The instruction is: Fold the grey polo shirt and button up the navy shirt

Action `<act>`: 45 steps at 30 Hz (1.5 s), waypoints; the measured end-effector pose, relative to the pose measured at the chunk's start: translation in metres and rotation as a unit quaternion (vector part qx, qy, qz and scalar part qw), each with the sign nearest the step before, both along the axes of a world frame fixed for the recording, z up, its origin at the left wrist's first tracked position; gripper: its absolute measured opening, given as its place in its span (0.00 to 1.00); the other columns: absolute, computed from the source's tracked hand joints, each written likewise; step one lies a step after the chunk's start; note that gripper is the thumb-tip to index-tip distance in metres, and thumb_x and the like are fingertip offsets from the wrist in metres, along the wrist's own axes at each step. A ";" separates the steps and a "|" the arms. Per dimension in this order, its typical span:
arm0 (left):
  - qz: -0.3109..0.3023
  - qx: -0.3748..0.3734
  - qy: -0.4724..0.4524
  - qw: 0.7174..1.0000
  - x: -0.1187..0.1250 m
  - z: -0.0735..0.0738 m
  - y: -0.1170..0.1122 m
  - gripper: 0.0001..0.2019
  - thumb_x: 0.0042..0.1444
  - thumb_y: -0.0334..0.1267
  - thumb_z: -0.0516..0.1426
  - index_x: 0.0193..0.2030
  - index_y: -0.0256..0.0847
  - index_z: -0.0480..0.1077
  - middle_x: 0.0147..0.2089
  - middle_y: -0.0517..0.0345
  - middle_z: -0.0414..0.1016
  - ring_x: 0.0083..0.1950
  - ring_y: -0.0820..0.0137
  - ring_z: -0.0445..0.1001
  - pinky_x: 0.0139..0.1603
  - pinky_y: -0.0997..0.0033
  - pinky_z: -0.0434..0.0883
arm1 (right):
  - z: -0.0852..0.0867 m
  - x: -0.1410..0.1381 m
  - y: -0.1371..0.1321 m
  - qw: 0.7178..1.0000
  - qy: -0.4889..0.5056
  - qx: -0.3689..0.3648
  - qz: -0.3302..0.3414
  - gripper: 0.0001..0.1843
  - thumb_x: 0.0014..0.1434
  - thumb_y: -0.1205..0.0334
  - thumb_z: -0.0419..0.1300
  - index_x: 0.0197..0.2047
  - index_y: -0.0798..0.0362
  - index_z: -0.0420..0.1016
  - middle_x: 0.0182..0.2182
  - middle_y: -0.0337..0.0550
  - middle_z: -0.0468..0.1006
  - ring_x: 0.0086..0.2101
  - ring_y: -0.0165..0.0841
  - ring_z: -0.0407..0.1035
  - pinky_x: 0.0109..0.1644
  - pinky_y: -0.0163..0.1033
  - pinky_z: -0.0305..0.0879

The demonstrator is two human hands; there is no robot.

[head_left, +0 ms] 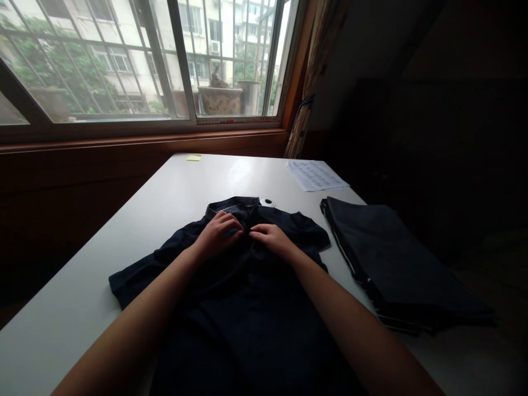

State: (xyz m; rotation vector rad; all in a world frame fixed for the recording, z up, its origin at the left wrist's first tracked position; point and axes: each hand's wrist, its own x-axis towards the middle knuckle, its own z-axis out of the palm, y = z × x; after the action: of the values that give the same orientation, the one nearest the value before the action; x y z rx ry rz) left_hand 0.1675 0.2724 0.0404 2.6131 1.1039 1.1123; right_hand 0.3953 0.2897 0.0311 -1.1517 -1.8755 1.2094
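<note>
A dark navy short-sleeved shirt point(247, 286) lies spread on the white table point(165, 190), its collar toward the window and its sleeves out to both sides. Just below the collar, my left hand point(220, 232) pinches the front placket with bent fingers. Close beside it on the right, my right hand point(270, 237) grips the placket's other side between thumb and fingertips. The two sets of fingertips nearly meet at the upper front. Any button between them is too small and dark to make out.
Folded dark cloth point(383, 247) lies at the table's right edge. Printed papers point(315, 176) rest at the back right, a yellow note point(193, 157) at the back left. A small white round object point(268, 203) sits behind the collar. Beyond is a barred window point(136, 66).
</note>
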 end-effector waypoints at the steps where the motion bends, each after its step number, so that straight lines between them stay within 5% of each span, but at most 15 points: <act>1: -0.019 -0.020 0.013 1.000 0.002 -0.001 -0.001 0.06 0.60 0.40 0.60 0.42 0.44 0.73 0.42 0.55 0.75 0.47 0.64 0.70 0.51 0.60 0.70 | -0.001 0.000 0.000 1.000 0.006 -0.005 0.000 0.17 0.55 0.53 0.63 0.42 0.56 0.82 0.38 0.45 0.83 0.39 0.39 0.76 0.46 0.40 0.68; 11: -0.039 -0.118 -0.026 0.992 0.006 -0.017 0.003 0.07 0.61 0.42 0.59 0.41 0.41 0.73 0.38 0.55 0.76 0.37 0.69 0.74 0.40 0.69 0.72 | -0.004 0.002 -0.007 1.000 0.022 0.006 -0.016 0.15 0.53 0.54 0.64 0.40 0.54 0.82 0.36 0.43 0.83 0.40 0.39 0.75 0.47 0.41 0.67; 16: -0.050 -0.116 -0.037 0.991 0.006 -0.015 0.003 0.07 0.61 0.40 0.59 0.40 0.40 0.74 0.36 0.56 0.76 0.35 0.71 0.74 0.38 0.72 0.71 | 0.000 0.000 -0.008 0.999 0.005 0.003 -0.039 0.13 0.54 0.55 0.63 0.37 0.55 0.82 0.31 0.41 0.82 0.34 0.36 0.75 0.41 0.38 0.67; 21: -0.048 -0.107 -0.019 0.993 0.007 -0.017 0.003 0.06 0.61 0.39 0.59 0.41 0.40 0.74 0.37 0.57 0.76 0.33 0.73 0.72 0.35 0.74 0.69 | -0.001 0.003 -0.009 0.999 0.021 0.029 -0.028 0.15 0.55 0.55 0.64 0.42 0.54 0.82 0.36 0.45 0.83 0.38 0.37 0.76 0.42 0.38 0.69; 32: -0.068 -0.090 0.033 0.993 0.008 -0.018 0.000 0.07 0.63 0.36 0.55 0.43 0.42 0.74 0.39 0.55 0.76 0.38 0.70 0.75 0.41 0.71 0.72 | -0.004 0.002 -0.014 0.980 -0.046 0.195 -0.021 0.08 0.57 0.61 0.63 0.36 0.53 0.83 0.32 0.42 0.82 0.33 0.33 0.75 0.40 0.36 0.67; 40: -0.070 -0.050 0.073 0.994 0.009 -0.014 -0.004 0.10 0.66 0.36 0.50 0.45 0.43 0.73 0.39 0.54 0.74 0.38 0.70 0.74 0.40 0.72 0.71 | -0.003 0.007 -0.009 1.000 0.008 -0.001 -0.010 0.14 0.52 0.55 0.65 0.36 0.57 0.83 0.27 0.41 0.80 0.27 0.31 0.71 0.32 0.34 0.64; 45: -0.057 0.024 0.143 0.988 0.009 -0.007 -0.007 0.12 0.68 0.36 0.48 0.45 0.42 0.73 0.39 0.53 0.75 0.37 0.69 0.72 0.41 0.68 0.68 | 0.002 0.010 -0.006 0.997 0.047 -0.061 0.009 0.15 0.50 0.54 0.67 0.34 0.58 0.82 0.23 0.38 0.76 0.22 0.27 0.65 0.28 0.33 0.61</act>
State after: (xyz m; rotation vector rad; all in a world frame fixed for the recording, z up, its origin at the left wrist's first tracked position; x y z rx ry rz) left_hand 0.1766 0.2651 0.0334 2.8993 0.9671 0.7675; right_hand 0.4052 0.2838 0.0330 -1.1242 -1.7663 1.3794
